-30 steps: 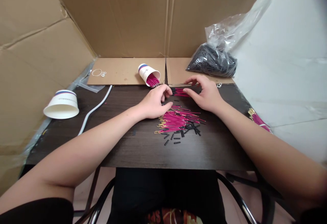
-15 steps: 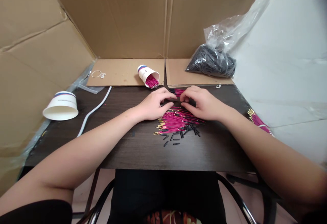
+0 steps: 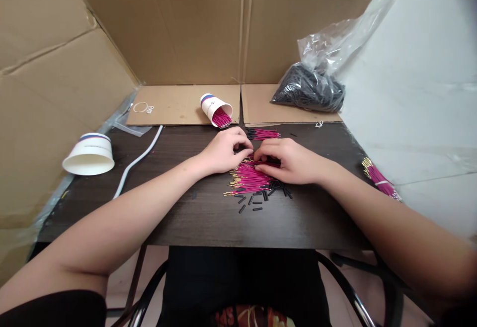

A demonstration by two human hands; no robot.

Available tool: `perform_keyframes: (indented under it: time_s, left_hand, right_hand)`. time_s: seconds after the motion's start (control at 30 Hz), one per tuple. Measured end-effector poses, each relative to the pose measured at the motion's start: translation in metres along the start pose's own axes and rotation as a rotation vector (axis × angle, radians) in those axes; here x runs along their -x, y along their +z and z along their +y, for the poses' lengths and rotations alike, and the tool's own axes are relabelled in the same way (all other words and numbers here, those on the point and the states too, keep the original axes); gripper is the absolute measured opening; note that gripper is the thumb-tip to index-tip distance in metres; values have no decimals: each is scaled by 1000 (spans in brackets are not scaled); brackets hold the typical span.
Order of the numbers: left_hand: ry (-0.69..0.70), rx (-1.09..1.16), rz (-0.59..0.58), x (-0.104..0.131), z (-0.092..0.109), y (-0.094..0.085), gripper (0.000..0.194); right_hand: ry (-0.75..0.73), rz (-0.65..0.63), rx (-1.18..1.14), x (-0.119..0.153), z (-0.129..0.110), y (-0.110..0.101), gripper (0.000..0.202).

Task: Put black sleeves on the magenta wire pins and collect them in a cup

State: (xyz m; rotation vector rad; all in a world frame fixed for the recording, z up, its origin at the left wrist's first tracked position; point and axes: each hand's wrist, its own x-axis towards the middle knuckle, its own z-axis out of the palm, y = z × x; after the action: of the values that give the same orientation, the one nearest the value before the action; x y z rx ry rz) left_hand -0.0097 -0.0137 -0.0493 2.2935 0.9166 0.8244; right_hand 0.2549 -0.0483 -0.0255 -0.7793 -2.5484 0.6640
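A loose pile of pink wires (image 3: 250, 177) with gold-coloured tips lies on the dark table in front of me. My left hand (image 3: 226, 152) is at the pile's far left side, thumb and fingers bent into a pinch; what they hold is too small to make out. Over the pile's right part, my right hand (image 3: 292, 162) curls its thumb and fingers low among the wires, and its fingertips hide what is between them. Short black sleeves (image 3: 257, 203) are scattered at the pile's near edge. Beyond my hands lies a row of pink wires with black ends (image 3: 264, 134).
A tipped paper cup (image 3: 214, 108) holds more pink wires. Another paper cup (image 3: 89, 155) stands upside down at left, near a white cable (image 3: 137, 160). A plastic bag of black pieces (image 3: 309, 88) sits at back right. A banded wire bundle (image 3: 380, 180) lies at the right edge.
My right hand has come toward me, from beside the far row onto the near pile, uncovering that row. My left hand has shifted only slightly left.
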Motion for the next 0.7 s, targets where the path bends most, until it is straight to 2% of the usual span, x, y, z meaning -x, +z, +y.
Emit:
perform_keyframes:
  time_s: [0.27,0.5,0.6,0.7]
  left_hand:
    - [-66,8,-33,-2,3,-2,8]
    - [-20,-9,-93,-2,-1,-2,8]
    - [-102,21,-76,-3,-1,-2,11]
    - [-167,73,-41,-4,-2,-1,11]
  right_hand:
    - [-1,13,-16,-2,-4,4,14]
    - [-4,22,-35,-1,-7,3,13]
    - [-13,84,-55,-1,-5,2,12]
    - [19,201,-37,0,1,-1,10]
